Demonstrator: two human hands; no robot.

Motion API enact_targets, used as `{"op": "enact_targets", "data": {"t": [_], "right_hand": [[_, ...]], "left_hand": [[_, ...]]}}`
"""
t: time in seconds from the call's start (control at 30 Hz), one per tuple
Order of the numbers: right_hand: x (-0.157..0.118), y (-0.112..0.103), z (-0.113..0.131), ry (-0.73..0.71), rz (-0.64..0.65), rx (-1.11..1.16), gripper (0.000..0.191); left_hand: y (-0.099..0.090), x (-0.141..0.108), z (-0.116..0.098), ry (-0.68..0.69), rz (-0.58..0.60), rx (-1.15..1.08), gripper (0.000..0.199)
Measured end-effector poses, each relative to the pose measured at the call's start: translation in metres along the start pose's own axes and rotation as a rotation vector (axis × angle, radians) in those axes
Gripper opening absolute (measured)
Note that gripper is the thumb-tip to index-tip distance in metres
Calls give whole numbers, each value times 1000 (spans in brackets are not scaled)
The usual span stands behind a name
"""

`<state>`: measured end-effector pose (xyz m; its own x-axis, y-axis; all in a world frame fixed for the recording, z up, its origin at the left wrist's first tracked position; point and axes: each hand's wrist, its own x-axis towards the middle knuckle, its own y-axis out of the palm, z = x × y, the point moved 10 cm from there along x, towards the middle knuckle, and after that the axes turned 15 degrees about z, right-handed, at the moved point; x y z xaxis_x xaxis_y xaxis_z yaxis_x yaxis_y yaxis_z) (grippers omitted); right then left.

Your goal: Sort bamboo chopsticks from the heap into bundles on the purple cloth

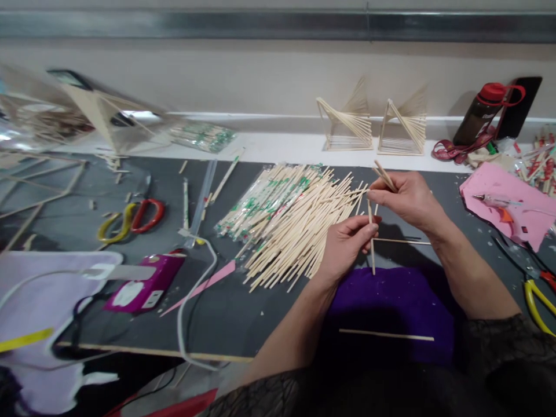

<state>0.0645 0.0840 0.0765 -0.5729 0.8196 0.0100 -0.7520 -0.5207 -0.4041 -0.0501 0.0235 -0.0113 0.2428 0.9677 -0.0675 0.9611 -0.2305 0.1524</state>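
Wooden sticks (299,226) lie heaped on the dark worktop (243,324), beside the left hand (347,246), which pinches one upright stick (373,255) between thumb and fingers; the right hand (402,200) grips others above it.

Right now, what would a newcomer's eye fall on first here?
Probably the big loose heap of pale sticks mid-table, just left of the two hands, with wrapped sticks beside it. Next, perhaps, the two twisted stick models standing by the wall, and the red-capped bottle to their right. The purple cloth nearest the person also stands out.
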Motion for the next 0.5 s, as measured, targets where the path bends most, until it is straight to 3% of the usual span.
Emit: {"op": "enact_targets", "data": {"t": [0.2,0.5], "right_hand": [[1,0,0,48,39,-93,15],[0,-2,8,99,20,-381,13]], "left_hand": [[-4,-1,-3,-6,-59,69,25],[0,1,4,-52,-30,48,24]]}}
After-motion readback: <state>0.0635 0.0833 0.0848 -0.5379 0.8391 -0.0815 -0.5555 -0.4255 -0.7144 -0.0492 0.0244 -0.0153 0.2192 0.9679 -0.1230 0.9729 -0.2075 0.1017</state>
